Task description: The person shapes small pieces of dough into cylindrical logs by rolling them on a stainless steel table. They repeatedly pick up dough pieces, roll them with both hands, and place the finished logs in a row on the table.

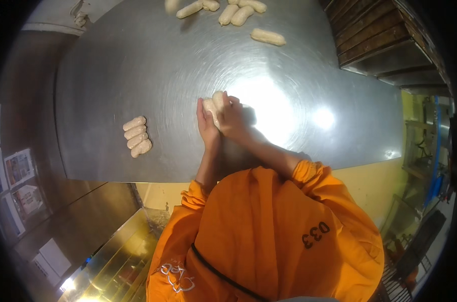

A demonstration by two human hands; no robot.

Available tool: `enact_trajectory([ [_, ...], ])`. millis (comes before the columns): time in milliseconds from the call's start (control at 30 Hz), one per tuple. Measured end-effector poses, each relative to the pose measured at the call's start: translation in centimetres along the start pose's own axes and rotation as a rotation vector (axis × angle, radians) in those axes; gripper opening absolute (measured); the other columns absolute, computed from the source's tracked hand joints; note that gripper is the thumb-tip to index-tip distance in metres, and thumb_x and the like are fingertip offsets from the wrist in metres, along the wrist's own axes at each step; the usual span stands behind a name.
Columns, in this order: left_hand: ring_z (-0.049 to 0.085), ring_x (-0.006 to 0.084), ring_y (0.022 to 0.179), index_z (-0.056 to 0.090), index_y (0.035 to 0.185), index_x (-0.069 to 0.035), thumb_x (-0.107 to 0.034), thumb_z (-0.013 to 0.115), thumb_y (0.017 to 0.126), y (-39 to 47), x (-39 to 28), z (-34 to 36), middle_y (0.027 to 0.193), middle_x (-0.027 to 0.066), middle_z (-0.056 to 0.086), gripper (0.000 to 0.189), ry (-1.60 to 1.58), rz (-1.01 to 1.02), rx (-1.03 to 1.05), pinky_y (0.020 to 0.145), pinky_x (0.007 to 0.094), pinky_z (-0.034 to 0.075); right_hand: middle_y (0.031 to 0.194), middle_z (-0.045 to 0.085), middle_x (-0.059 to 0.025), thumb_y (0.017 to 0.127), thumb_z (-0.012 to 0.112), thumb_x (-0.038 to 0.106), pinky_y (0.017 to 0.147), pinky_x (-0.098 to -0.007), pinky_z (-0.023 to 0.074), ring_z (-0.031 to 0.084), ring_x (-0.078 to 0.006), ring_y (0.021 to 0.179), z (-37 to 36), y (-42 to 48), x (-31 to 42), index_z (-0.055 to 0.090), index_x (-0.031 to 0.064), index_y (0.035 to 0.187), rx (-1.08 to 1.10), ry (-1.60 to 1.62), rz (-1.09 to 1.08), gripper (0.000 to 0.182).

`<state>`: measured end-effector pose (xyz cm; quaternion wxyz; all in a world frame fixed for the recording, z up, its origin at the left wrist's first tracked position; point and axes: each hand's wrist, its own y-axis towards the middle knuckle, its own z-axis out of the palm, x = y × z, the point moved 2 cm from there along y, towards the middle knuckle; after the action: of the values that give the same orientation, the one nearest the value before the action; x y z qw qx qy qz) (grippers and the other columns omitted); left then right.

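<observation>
Over the middle of the metal table, two pale dough rolls [212, 108] lie side by side between my hands. My left hand [209, 126] cups their left side, its fingers pointing away from me. Wrapped over the right-hand roll is my right hand [233, 117], which hides part of the dough. To the left, several short dough rolls [135, 132] rest against each other in a row on the steel tabletop [100, 94].
More dough rolls [241, 15] lie at the far edge of view, with a single roll [268, 37] nearer. A pale piece [172, 5] at the top is blurred. Stacked brown tins or trays [376, 34] occupy the table's far right. Papers [20, 168] hang at left.
</observation>
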<state>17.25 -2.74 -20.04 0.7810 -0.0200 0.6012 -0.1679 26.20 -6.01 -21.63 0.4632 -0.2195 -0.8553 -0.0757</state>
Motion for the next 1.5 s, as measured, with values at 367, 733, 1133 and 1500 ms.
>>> enact_trajectory([
  [367,0.017,0.0414,0.153,0.019,0.158,0.003,-0.027,0.032,0.108,0.5,1.7,-3.0,0.165,0.0212,0.022,0.060,1.258,0.473,0.080,0.122,0.0591,0.009,0.165,0.024,-0.0188,0.102,0.043,0.030,0.120,-0.0639,0.0124,0.023,-0.0359,0.153,-0.8,-1.3,1.3,0.029,0.0026,0.156,0.122,-0.304,-0.230,0.062],
  [733,0.021,0.0415,0.152,0.022,0.157,0.001,-0.040,0.028,0.107,0.5,-0.1,-4.8,0.162,0.0207,0.028,0.065,0.930,0.537,0.028,0.123,0.0559,0.008,0.123,0.062,-0.0148,0.081,0.074,0.022,0.096,-0.0460,0.0509,0.059,-0.0344,0.120,-1.8,11.2,4.9,0.060,0.0082,0.131,0.350,-0.498,-0.347,0.054],
  [1133,0.034,0.0435,0.143,0.034,0.151,0.003,-0.034,0.040,0.106,-0.1,-0.6,-3.8,0.151,0.0252,0.042,0.059,1.113,0.574,0.041,0.118,0.0515,0.024,0.151,0.028,-0.0278,0.083,0.079,0.039,0.108,-0.0491,0.0430,0.041,-0.0453,0.133,-9.2,2.2,1.7,0.033,-0.0041,0.150,0.029,-0.189,-0.090,0.092],
  [1500,0.040,0.0436,0.137,0.039,0.147,0.004,-0.028,0.043,0.104,0.0,0.4,-3.9,0.147,0.0260,0.046,0.054,1.118,0.538,0.015,0.117,0.0520,0.027,0.129,0.048,-0.0280,0.082,0.075,0.025,0.098,-0.0407,0.0504,0.059,-0.0402,0.113,-5.8,0.5,-0.8,0.046,-0.0076,0.142,0.104,-0.009,0.053,0.074],
])
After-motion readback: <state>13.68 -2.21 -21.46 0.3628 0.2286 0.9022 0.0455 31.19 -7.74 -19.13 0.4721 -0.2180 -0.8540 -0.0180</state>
